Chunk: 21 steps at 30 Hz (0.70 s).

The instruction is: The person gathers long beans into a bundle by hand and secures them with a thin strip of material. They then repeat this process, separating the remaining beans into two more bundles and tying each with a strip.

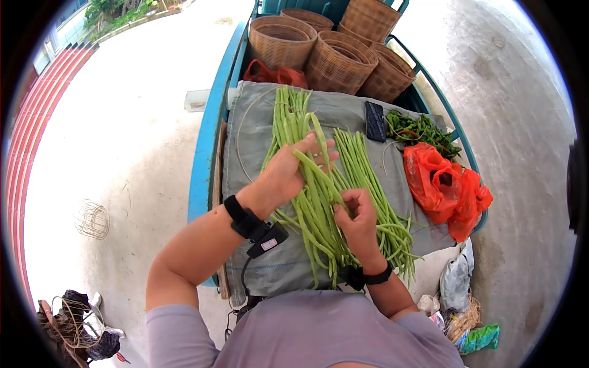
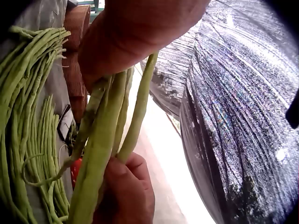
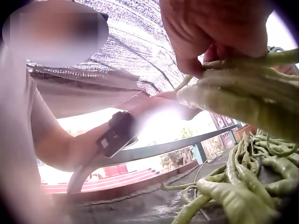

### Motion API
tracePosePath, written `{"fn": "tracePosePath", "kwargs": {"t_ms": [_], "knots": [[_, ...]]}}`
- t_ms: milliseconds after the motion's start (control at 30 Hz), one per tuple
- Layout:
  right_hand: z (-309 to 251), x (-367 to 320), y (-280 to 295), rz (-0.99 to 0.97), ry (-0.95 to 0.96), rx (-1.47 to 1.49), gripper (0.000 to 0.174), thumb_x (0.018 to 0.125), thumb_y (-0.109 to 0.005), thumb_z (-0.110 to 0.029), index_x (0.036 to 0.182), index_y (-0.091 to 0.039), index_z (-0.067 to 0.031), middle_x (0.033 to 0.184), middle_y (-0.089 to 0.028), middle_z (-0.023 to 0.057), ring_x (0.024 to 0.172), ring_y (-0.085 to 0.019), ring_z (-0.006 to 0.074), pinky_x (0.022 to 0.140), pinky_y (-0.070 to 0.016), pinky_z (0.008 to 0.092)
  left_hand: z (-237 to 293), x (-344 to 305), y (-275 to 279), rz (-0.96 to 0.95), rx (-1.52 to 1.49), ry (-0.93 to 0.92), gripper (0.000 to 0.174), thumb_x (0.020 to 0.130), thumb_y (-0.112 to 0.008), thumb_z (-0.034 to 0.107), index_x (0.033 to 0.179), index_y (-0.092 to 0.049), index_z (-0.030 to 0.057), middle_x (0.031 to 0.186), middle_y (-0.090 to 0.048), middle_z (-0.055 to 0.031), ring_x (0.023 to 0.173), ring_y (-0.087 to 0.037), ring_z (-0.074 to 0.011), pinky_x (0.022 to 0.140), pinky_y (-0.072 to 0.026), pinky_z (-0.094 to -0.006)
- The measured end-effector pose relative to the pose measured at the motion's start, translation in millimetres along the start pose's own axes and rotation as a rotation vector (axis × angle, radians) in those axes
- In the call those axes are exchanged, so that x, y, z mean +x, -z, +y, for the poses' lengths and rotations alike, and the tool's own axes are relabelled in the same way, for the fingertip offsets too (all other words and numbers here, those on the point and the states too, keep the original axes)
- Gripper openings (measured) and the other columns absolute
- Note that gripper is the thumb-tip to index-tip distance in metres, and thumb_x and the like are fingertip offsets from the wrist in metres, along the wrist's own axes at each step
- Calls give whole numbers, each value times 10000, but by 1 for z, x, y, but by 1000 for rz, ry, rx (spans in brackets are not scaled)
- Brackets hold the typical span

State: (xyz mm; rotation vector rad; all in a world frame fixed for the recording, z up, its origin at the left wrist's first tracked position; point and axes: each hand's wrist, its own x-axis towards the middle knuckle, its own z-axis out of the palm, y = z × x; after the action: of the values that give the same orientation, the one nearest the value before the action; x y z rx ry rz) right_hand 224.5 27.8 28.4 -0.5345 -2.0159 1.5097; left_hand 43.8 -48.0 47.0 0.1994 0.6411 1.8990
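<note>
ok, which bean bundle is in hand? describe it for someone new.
Find the blue cart with its grey cloth. Long green beans lie on it in two runs. The one meant is the left bundle, gripped by the left hand and right hand; the right pile lies loose beside it.

Green long beans (image 1: 317,214), grey cloth (image 1: 251,144), orange bags (image 1: 438,184), tan woven baskets (image 1: 340,61), blue cart (image 1: 202,165).

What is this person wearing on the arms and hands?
No gloves. The left hand has a black wrist strap carrying a small black camera unit with a pale label, and a dark cable hanging below. The right hand has a black wrist band too. Short lilac-grey sleeves cover the upper arms.
</note>
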Motion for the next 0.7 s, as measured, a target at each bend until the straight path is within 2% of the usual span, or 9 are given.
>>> {"fn": "tracePosePath", "kwargs": {"t_ms": [100,267,367,400,467,600,667,700], "knots": [[6,-1,1,-27,-11,17,173,842,-619,14,956,-504,-46,835,-518,-19,725,-482,47,647,-402,207,1,-1,-2,-9,3,9,372,1004,-480,280,1290,-462,43,1259,-565,-154,1144,-571,-285,941,-495,-412],[11,1,2,-61,-56,46,153,853,-618,-3,953,-511,-47,839,-513,-22,720,-475,45,635,-393,208,1,0,-2,-45,-8,13,347,990,-519,239,1286,-475,63,1053,-590,-86,968,-610,-222,872,-530,-391],[3,2,3,31,73,-68,137,863,-625,-18,948,-521,-45,848,-497,-18,707,-460,50,630,-394,211,-1,4,6,-95,14,22,332,986,-529,223,1277,-486,70,956,-566,-51,881,-604,-188,834,-543,-373],[-2,5,3,91,64,-31,133,866,-629,-24,946,-524,-45,851,-495,-14,704,-458,53,630,-394,212,0,4,6,-112,27,27,328,985,-530,220,1275,-489,71,930,-555,-42,858,-599,-178,823,-547,-367],[-10,11,4,215,40,43,124,872,-635,-37,941,-531,-44,859,-491,-7,697,-452,58,629,-395,212,-2,3,5,-67,49,20,318,985,-531,215,1259,-494,58,948,-566,-45,890,-607,-192,826,-546,-371],[-13,31,-1,214,39,17,132,868,-646,-38,924,-527,-42,843,-494,-5,687,-449,62,632,-404,221,-4,-1,-7,8,71,-5,283,995,-505,216,1216,-504,39,1067,-601,-81,990,-613,-235,851,-540,-376],[-4,35,-9,208,89,-79,137,864,-649,-33,915,-522,-43,836,-502,-6,687,-456,63,633,-411,226,-3,0,-4,-76,62,6,274,1004,-479,224,1206,-501,40,1157,-594,-108,1044,-603,-258,870,-534,-377],[-3,35,-13,200,56,-49,140,860,-650,-29,911,-520,-42,833,-504,-6,690,-461,66,636,-414,232,-1,0,-5,-118,58,9,271,1009,-467,229,1201,-499,40,1202,-591,-122,1070,-598,-269,879,-531,-378]]}}
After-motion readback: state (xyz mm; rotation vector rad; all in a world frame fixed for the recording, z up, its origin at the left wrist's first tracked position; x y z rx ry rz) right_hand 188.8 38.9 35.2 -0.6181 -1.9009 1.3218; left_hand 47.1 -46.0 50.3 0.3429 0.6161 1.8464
